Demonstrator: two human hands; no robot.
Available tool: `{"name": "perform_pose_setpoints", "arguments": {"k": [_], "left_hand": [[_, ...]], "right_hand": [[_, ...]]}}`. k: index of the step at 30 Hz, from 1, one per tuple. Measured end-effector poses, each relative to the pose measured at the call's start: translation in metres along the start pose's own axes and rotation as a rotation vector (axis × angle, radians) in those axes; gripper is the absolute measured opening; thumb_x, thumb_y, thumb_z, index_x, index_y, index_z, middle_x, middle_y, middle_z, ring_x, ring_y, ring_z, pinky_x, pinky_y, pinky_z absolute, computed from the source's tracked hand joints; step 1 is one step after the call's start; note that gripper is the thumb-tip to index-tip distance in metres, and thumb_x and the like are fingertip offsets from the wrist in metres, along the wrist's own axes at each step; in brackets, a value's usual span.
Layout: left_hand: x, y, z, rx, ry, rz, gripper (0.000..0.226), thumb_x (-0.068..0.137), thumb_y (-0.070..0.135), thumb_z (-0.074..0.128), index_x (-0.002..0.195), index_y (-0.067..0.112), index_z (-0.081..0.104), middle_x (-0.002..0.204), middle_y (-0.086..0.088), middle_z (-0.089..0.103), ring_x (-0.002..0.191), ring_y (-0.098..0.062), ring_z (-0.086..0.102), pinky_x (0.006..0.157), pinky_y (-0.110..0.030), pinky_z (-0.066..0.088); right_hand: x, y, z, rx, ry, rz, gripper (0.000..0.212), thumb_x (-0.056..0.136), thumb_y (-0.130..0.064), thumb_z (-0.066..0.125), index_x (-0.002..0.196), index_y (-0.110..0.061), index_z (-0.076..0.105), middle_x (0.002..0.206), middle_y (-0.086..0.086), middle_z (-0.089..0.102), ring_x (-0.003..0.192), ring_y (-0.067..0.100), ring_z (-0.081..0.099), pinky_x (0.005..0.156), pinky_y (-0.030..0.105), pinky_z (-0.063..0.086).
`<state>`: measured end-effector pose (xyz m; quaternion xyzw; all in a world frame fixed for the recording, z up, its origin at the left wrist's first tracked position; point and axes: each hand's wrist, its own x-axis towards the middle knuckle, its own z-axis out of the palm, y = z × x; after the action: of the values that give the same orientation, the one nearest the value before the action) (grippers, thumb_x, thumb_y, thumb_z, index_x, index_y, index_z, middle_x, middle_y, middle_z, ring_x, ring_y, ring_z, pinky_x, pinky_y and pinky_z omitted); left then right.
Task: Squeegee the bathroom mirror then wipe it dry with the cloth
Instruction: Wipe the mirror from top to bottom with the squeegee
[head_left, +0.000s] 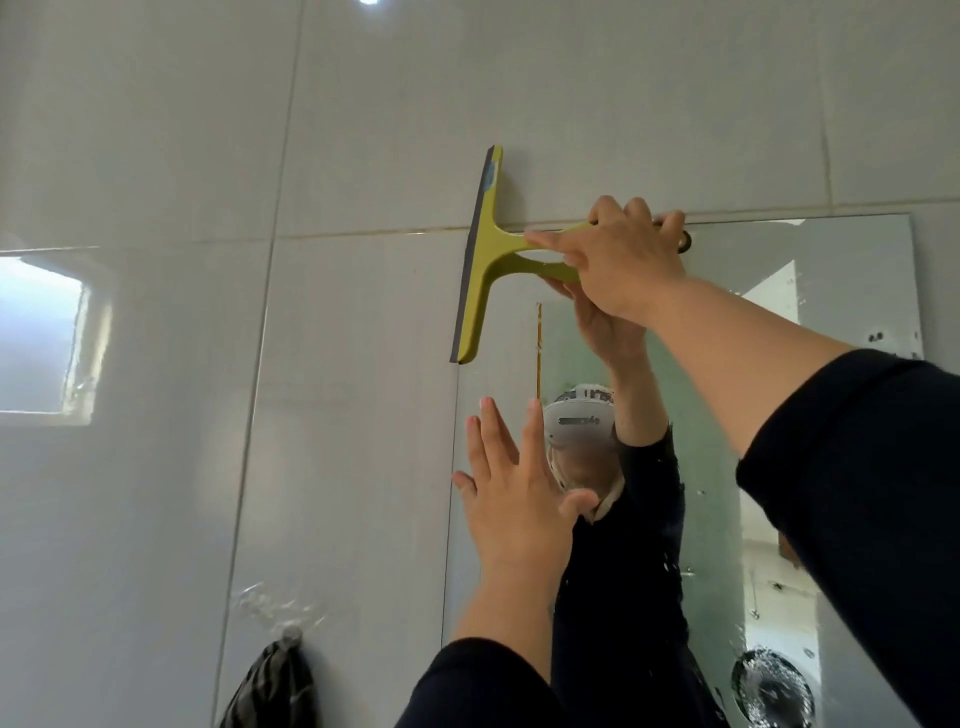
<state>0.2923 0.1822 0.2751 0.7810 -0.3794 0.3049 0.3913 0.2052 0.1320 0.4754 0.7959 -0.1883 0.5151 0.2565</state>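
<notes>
At the top left corner of the mirror (810, 291), the right hand (621, 260) grips the handle of the yellow-green squeegee (485, 260), fingers wrapped over it. Its blade stands nearly upright, with the grey rubber edge facing left and lying over the mirror's left edge and the adjoining wall tile (337, 415). Below, the left hand (511, 488) is held wide, fingers spread and pointing up, with the palm against or just before the glass near the left edge; contact cannot be confirmed. Both arms wear dark sleeves. Lower left, a dark striped cloth (272, 686) hangs from a hook (291, 633) on the tile, well apart from both hands.
</notes>
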Motion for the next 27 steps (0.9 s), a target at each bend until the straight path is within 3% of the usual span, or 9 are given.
{"name": "perform_pose_setpoints", "arguments": {"k": [14, 22, 27], "left_hand": [[-0.001, 0.01, -0.004, -0.033, 0.02, -0.04, 0.094, 0.081, 0.055, 0.06, 0.147, 0.04, -0.004, 0.157, -0.001, -0.026, 0.145, -0.023, -0.023, 0.116, -0.054, 0.003], [-0.016, 0.053, 0.007, -0.016, -0.011, 0.073, 0.09, 0.083, 0.053, 0.054, 0.149, 0.035, -0.005, 0.156, 0.004, -0.028, 0.143, -0.021, -0.027, 0.115, -0.056, -0.005], [-0.02, 0.072, 0.021, -0.007, -0.047, 0.097, 0.096, 0.08, 0.049, 0.058, 0.148, 0.034, -0.008, 0.156, 0.003, -0.027, 0.143, -0.024, -0.027, 0.115, -0.058, -0.003]], "right_hand": [[-0.024, 0.033, -0.021, -0.07, -0.019, -0.011, 0.048, 0.102, -0.027, 0.037, 0.135, -0.061, 0.03, 0.119, 0.007, 0.046, 0.113, 0.029, 0.038, 0.09, 0.046, 0.028], [-0.043, 0.068, -0.037, -0.137, -0.031, 0.015, 0.047, 0.102, -0.029, 0.034, 0.134, -0.062, 0.029, 0.1, 0.003, 0.036, 0.107, 0.029, 0.038, 0.085, 0.043, 0.027], [-0.055, 0.098, -0.046, -0.156, -0.029, 0.06, 0.047, 0.103, -0.028, 0.032, 0.133, -0.063, 0.03, 0.111, 0.007, 0.045, 0.109, 0.03, 0.038, 0.088, 0.044, 0.028]]}}
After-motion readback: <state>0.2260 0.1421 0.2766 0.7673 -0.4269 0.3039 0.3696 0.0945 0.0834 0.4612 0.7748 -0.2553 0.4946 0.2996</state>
